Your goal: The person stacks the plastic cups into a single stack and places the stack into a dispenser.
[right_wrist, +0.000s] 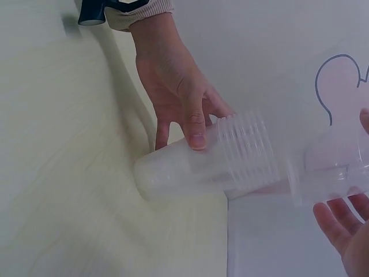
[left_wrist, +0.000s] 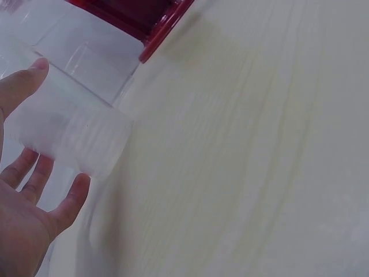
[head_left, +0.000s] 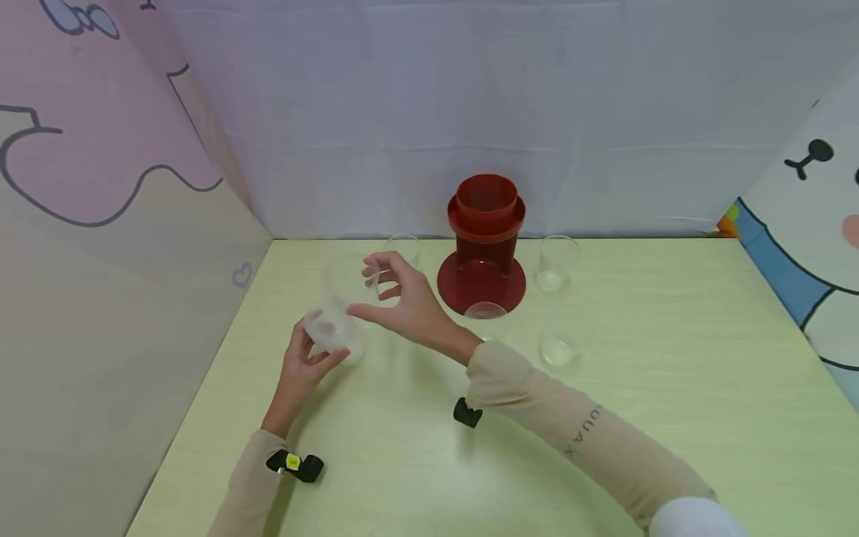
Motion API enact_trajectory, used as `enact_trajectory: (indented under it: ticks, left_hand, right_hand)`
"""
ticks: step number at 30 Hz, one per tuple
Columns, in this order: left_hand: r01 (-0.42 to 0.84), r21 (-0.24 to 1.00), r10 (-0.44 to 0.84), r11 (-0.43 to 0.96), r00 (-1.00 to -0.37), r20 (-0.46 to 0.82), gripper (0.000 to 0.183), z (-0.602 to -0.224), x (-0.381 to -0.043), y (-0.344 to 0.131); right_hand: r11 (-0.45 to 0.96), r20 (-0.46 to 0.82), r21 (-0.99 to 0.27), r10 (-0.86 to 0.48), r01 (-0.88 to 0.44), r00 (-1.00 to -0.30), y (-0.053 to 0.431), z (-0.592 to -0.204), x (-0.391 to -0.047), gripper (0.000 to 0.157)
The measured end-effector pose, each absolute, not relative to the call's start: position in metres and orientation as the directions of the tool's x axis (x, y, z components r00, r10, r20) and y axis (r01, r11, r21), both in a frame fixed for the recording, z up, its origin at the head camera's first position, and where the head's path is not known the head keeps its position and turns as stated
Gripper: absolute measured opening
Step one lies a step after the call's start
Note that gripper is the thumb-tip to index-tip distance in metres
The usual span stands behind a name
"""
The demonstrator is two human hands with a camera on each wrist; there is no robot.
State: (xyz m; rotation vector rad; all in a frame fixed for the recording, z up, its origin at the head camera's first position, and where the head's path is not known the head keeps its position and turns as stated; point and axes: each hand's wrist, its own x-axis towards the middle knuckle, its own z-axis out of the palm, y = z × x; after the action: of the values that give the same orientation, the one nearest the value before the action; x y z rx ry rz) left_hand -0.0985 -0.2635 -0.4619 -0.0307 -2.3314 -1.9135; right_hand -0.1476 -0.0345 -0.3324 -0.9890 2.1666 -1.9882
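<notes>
At the left of the table, my left hand (head_left: 303, 367) grips a nested stack of clear plastic cups (right_wrist: 193, 167), its fingers and thumb around the sides. The stack's base is at or just over the tabletop; I cannot tell if it touches. My right hand (head_left: 411, 300) holds a single clear plastic cup (right_wrist: 326, 167) between thumb and fingers, just above the mouth of the stack. In the right wrist view the single cup's rim end lies close to the stack's rims. The left wrist view shows the stack (left_wrist: 69, 124) nearest the left hand.
Several single clear cups stand about the table (head_left: 671, 388), among them a back-right cup (head_left: 558, 261) and a nearer right cup (head_left: 559, 347). Red cups or pots (head_left: 486, 224) are piled on a red round base (head_left: 456, 287) at the back, against the white curtain (head_left: 403, 112).
</notes>
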Motion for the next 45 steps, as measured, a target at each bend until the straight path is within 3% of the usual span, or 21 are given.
enact_trajectory:
  ticks: [7, 45]
  left_hand:
    - [0.084, 0.973, -0.069, 0.215, -0.992, 0.101, 0.077, -0.449, -0.094, -0.257]
    - [0.105, 0.968, -0.052, 0.229, -0.991, 0.12, 0.076, -0.453, -0.094, -0.258]
  right_hand:
    - [-0.026, 0.395, -0.899, -0.482, -0.438, -0.782, -0.046, -0.351, -0.165, 0.059]
    - [0.046, 0.334, -0.892, -0.606, -0.451, -0.722, -0.081, -0.356, -0.173, 0.073]
